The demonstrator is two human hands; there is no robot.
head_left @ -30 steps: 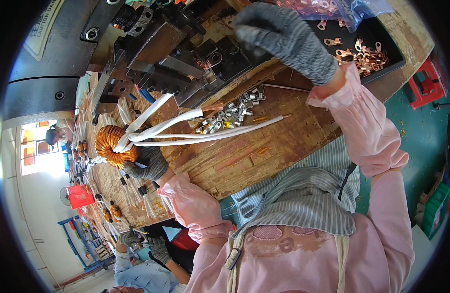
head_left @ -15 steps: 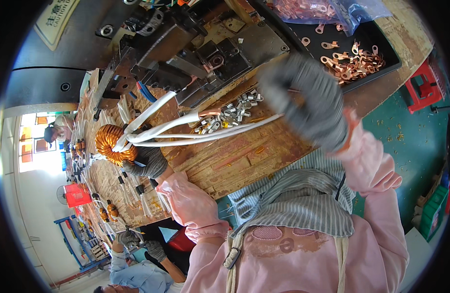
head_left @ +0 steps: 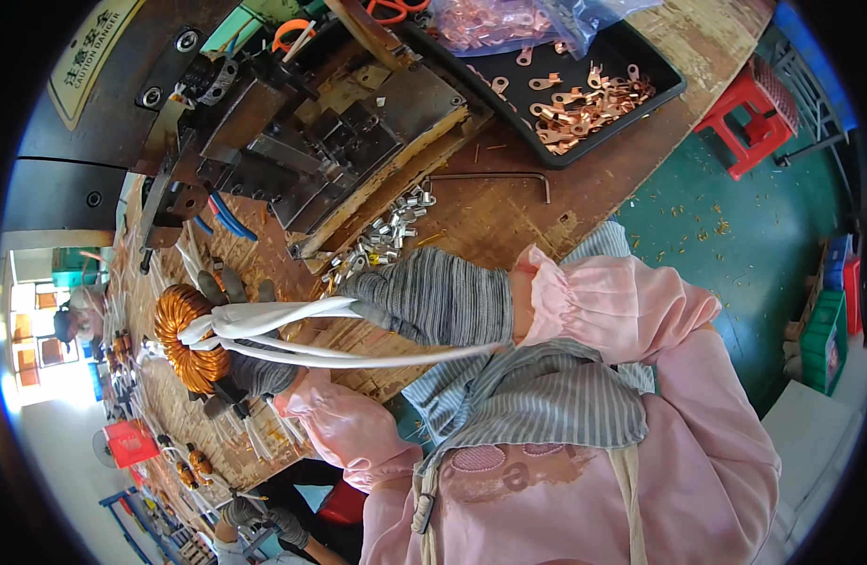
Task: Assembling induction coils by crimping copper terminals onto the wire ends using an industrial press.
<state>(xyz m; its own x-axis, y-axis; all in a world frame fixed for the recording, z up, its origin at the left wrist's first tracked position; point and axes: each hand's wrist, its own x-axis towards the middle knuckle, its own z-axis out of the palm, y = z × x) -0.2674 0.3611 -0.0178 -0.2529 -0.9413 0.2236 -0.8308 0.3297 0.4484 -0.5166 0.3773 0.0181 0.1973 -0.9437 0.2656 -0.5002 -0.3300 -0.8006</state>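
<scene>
A person in a pink top and striped apron (head_left: 556, 405) works at a wooden counter (head_left: 513, 221), seen from above. A copper-wound coil (head_left: 175, 330) is at the left, beside the counter's machine, with white leads (head_left: 273, 320) running from its centre toward the right. The left hand (head_left: 256, 375), in a grey glove, is under and behind the leads, next to the coil; its fingers are spread and show above them, but I cannot tell how firmly they grip. The right hand (head_left: 433, 297), in a striped grey glove, has its fingers narrowed around the end of one lead; the fingertips are partly hidden. Another long lead passes just below that hand.

Just above the right hand lies a heap of silvery sleeves (head_left: 386, 233), beside the dark metal machine (head_left: 330, 141). An L-shaped rod (head_left: 494, 176) lies farther right. Beyond it, a black tray (head_left: 521, 110) holds loose copper lugs (head_left: 589, 105), with a clear bluish bag (head_left: 509, 24) of more at its far side. A red stool (head_left: 749, 122) stands on the green floor (head_left: 678, 231).
</scene>
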